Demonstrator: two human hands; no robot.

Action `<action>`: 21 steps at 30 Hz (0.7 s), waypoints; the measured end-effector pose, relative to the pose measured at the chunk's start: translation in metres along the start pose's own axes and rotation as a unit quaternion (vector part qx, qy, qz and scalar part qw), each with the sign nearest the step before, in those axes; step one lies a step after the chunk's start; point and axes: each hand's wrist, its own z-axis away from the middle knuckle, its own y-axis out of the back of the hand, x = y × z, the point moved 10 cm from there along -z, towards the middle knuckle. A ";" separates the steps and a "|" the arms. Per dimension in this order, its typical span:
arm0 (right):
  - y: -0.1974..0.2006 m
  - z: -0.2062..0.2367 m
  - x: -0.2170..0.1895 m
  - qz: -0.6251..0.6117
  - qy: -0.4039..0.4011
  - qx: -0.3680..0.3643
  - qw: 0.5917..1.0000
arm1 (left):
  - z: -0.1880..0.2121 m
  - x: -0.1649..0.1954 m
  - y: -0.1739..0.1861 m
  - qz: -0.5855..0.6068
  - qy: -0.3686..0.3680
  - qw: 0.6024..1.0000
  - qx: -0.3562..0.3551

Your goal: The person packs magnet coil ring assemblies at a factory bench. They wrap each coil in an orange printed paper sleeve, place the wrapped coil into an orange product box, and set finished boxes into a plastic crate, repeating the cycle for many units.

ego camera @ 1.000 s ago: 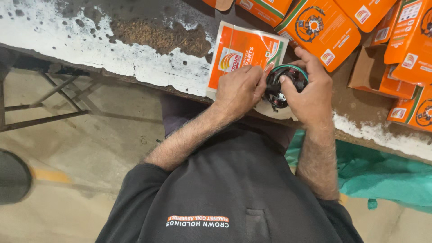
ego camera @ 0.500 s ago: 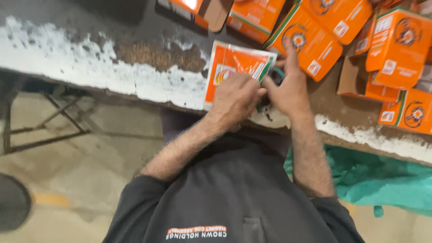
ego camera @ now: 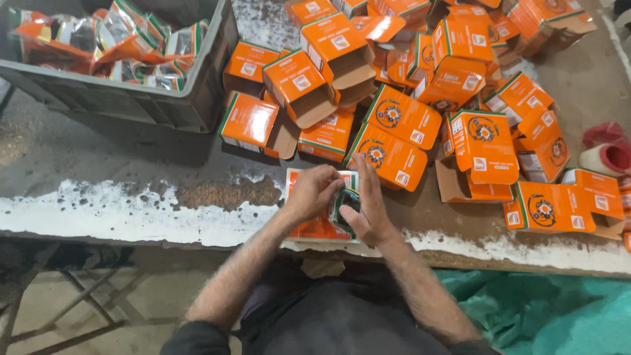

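On worn workbench, both hands' fingers clamped on orange pouch, orange boxes strewn, concrete floor below.

orange cartons — over twenty | grey crate — one | orange pouch under hands — one
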 end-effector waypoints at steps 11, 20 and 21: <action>-0.030 -0.002 0.017 -0.238 -0.090 -0.057 0.965 | 0.018 -0.020 0.005 0.190 0.151 0.950 0.194; -0.031 0.030 0.058 -0.306 -0.265 0.014 0.914 | 0.073 0.066 0.031 -0.164 -0.131 0.917 0.340; -0.034 0.033 0.069 -0.398 -0.304 0.038 0.865 | 0.087 0.082 0.019 -0.130 -0.203 0.934 0.264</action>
